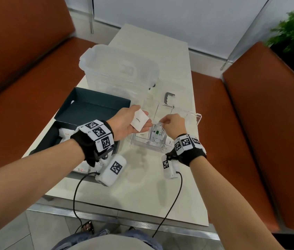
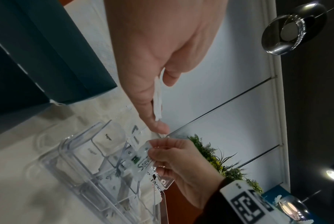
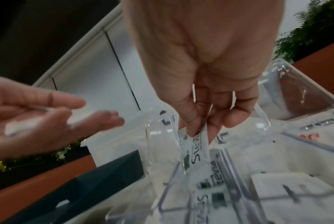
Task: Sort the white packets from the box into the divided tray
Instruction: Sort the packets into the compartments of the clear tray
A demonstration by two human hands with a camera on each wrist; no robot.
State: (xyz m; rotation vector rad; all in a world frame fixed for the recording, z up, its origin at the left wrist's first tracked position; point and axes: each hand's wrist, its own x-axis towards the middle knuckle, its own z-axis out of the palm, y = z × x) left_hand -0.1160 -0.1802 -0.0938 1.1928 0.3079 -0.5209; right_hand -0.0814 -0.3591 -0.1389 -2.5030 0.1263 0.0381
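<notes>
A pale desk (image 1: 160, 186) stands between orange benches. From the head view, the left hand (image 1: 128, 123) lies flat and relaxed, a sugar packet (image 1: 139, 120) resting on its palm beside the dark box (image 1: 81, 112). From the left wrist, that packet shows thin, light and limp. From the right wrist, the right hand (image 3: 204, 84) pinches a Stevia packet (image 3: 195, 149) by its top edge, the best hold, over the clear divided tray (image 3: 254, 197).

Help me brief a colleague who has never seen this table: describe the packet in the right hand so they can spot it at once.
Find the clear divided tray on the pale table, right of the dark box. Over its middle compartment the right hand pinches a narrow white packet by its top edge. It reads Stevia beside a green square, unlike the square Sugar packet on the left hand.
</notes>
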